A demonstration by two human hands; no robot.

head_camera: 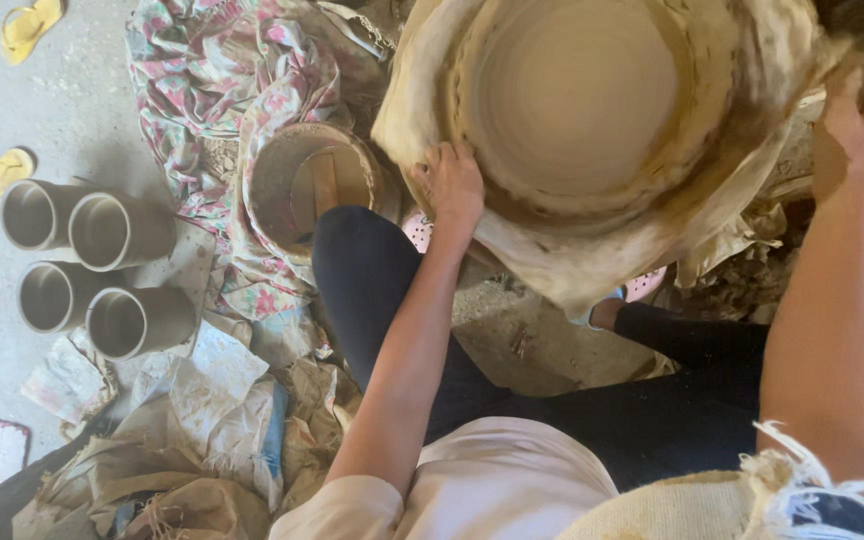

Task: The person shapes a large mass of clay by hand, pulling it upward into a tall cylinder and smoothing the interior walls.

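Note:
A big round clay mould [577, 95], wrapped in clay-stained cloth [712, 200], fills the top centre. My left hand [449, 185] grips its near-left rim, fingers curled over the cloth edge. My right hand [857, 125] holds the far right side of the cloth-covered rim and looks blurred. My legs in dark trousers [372, 280] lie under the mould.
A small bowl with a wooden tool [312, 185] sits on a flowered cloth [222, 70] at the left. Several grey clay cylinders [97, 265] stand on the concrete floor. Yellow sandals [27, 25] lie at top left. Crumpled sacks and rags [202, 440] lie at bottom left.

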